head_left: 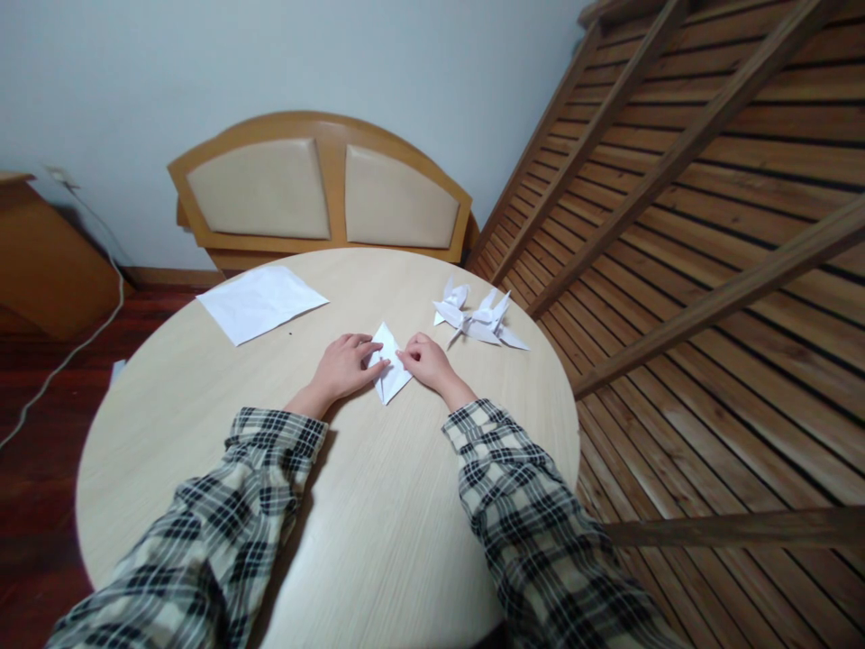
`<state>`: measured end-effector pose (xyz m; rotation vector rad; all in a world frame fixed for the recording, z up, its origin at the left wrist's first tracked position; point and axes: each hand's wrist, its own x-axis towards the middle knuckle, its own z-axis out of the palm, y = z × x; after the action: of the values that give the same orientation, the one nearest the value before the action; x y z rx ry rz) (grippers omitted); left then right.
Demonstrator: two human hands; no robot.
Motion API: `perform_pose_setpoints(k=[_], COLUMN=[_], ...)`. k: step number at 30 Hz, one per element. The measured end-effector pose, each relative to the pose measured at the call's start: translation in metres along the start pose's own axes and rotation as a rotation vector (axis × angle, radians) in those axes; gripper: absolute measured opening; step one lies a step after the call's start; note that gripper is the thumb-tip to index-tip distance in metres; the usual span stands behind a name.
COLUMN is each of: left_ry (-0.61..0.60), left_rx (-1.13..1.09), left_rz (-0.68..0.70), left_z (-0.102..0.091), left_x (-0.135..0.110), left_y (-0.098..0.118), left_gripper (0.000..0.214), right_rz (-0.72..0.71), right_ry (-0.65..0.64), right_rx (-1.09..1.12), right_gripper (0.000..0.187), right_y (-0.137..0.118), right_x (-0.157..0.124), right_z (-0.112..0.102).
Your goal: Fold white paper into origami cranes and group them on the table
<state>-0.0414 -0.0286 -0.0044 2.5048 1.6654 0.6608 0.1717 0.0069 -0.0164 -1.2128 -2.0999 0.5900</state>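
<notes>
A small white piece of folded paper (pixel 387 386), diamond-shaped, lies near the middle of the round table (pixel 378 505). My left hand (pixel 343 366) rests on its left side, with the thumb and fingers spread apart and pressing the paper down. At the right edge of the paper, my right hand (pixel 428 362) has its fingers curled, with thumb and forefinger pinching a flap. Just beyond that hand stand several folded white paper cranes (pixel 485 321), bunched together so that their wings overlap.
White square paper (pixel 263 302) lies flat at the table's far left. Behind the table stands a wooden headboard (pixel 331 126) with cream panels. A slatted wooden structure (pixel 676 261) slopes close along the right side. A white cable (pixel 74 350) trails down at the left.
</notes>
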Motion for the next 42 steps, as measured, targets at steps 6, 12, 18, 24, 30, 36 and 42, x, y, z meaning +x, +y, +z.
perform_pose_setpoints(k=[6,12,18,24,30,36,42], left_ry=[-0.004,0.04,0.004,-0.091,-0.19,-0.207,-0.226], left_rx=[-0.099,-0.355,-0.448,-0.38,-0.272,-0.262,-0.265], left_rz=[-0.004,-0.032,0.027,0.071,0.147,0.157,0.161], left_z=[0.001,0.001,-0.003,-0.01,-0.017,-0.018,-0.019], left_x=[0.002,0.002,-0.003,-0.004,-0.006,-0.007,-0.007], left_y=[-0.005,-0.017,-0.025,-0.022,-0.022,-0.019,-0.018], left_gripper=[0.044,0.045,0.042,0.041,0.043,0.037,0.041], right_rz=[0.012,0.019,0.022,0.016,0.068,0.076,0.069], right_ry=[0.029,0.023,0.005,0.03,0.046,0.047,0.038], right_rx=[-0.089,-0.187,-0.185,-0.142,-0.077,-0.038,-0.049], right_gripper=[0.031,0.027,0.017,0.014,0.007,0.005,0.005], right_y=[0.001,-0.001,-0.002,0.0,0.005,0.005,0.006], right_x=[0.0,-0.001,0.0,0.0,0.003,0.002,0.002], right_z=[0.001,-0.002,-0.004,-0.002,0.001,0.001,-0.001])
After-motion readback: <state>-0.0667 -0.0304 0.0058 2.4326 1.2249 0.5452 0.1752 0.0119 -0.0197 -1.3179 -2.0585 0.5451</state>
